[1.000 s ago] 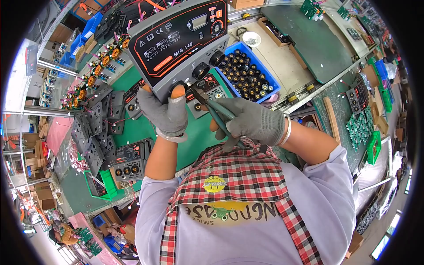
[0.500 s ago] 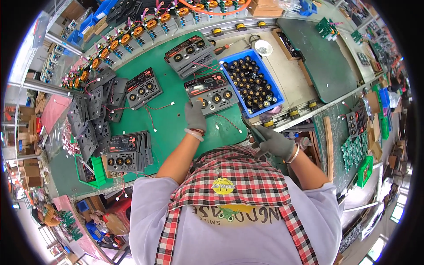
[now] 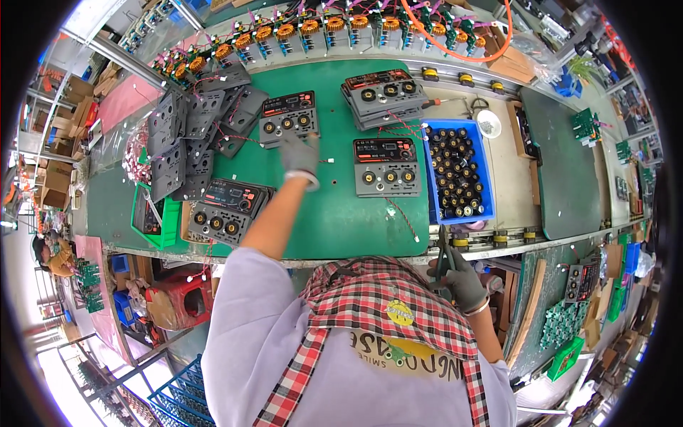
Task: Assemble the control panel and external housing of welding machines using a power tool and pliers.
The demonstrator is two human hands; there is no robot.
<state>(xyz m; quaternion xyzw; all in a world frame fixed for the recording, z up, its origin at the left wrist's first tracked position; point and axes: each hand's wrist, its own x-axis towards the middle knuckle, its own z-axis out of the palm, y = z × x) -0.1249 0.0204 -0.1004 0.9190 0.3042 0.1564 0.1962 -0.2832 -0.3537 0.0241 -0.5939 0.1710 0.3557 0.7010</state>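
Left hand (image 3: pixel 299 154) over a control panel's (image 3: pixel 288 110) lower edge, pliers (image 3: pixel 445 257) in the right hand (image 3: pixel 467 287)

Nearest, at the lower centre of the frame, is the checked apron (image 3: pixel 370 302). To its right, the right hand is curled around the pliers' handles, the tips pointing up the frame toward the blue bin (image 3: pixel 488 188) of black knobs (image 3: pixel 454 167). Those tips are best kept away from printed faces — a stray touch could scratch one.

On the green mat (image 3: pixel 341 231), right of centre, a second panel (image 3: pixel 388 169) lies just left of the bin, its twisted lead (image 3: pixel 404 217) trailing down the frame.

Farther off, left of centre in the upper half, is the control panel under the left hand. The fingers overlap its lower edge; blur hides how wide they are spread and whether they grip, so I cannot tell. A sound hold would probably take the housing by its sides, sparing the round fittings and any loose lead.

Beyond, stacked panels (image 3: pixel 384 98) sit at upper centre, and a row of copper coils (image 3: pixel 310 27) lines the top.
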